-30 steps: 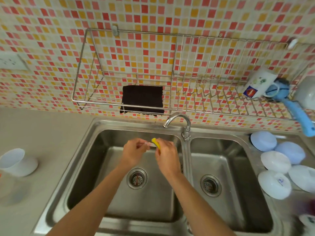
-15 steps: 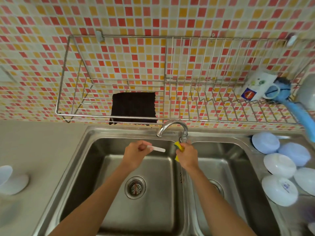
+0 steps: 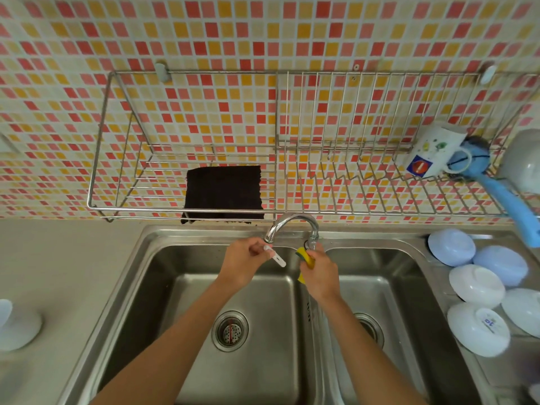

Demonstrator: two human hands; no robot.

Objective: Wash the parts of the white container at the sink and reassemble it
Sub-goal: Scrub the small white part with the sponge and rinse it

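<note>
My left hand (image 3: 244, 266) pinches a small white stick-shaped part (image 3: 276, 258) just under the spout of the faucet (image 3: 292, 226), over the left basin of the steel sink (image 3: 204, 287). My right hand (image 3: 320, 273) grips a yellow sponge (image 3: 305, 260) and reaches up to the faucet base on the divider between the two basins. A white container part (image 3: 17, 325) lies on the counter at the far left, partly cut off by the frame edge.
Several white and pale blue bowls (image 3: 479, 287) lie upside down on the right drainboard. A wire wall rack (image 3: 292, 141) above the sink holds a dark cloth (image 3: 223, 191), a white mug (image 3: 432, 150) and a blue-handled brush (image 3: 496, 185).
My hands have parted. The right hand carried the sponge right and up to the faucet base, while the left hand kept the white part under the spout. The view shifted left.
</note>
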